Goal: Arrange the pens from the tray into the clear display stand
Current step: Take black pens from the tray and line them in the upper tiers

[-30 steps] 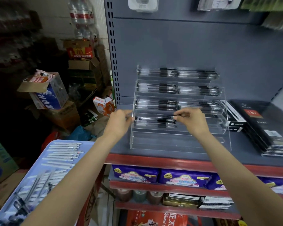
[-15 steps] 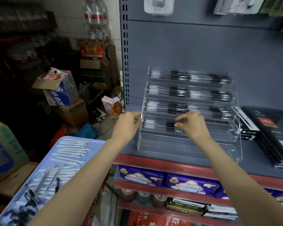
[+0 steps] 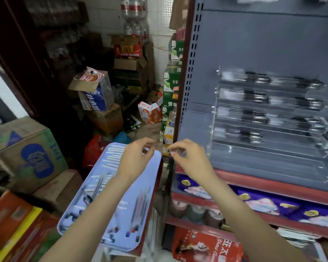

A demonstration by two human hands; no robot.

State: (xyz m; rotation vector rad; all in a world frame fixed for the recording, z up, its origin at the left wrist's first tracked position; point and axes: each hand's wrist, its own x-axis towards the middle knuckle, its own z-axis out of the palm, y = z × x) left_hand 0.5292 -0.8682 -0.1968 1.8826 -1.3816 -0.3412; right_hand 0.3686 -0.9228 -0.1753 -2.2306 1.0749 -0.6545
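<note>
Blue tray, lower left: pens lying loose along its length, white refills at its far end. Left hand above the tray, fingers loosely curled, holding nothing visible. Right hand beside it, fingertips pinched; any grip hidden by blur. Clear display stand on the shelf, right: top four tiers hold pens, lowest bare. Both hands have left the stand since 0.5 s ago.

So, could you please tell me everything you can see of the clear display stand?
The clear display stand looks like transparent acrylic, built in stepped tiers with a side wall. It sits upright on the grey shelf against the back panel. Dark-and-clear pens lie lengthwise in its upper four tiers; the lowest tiers look unfilled. Neither hand touches it.
</note>
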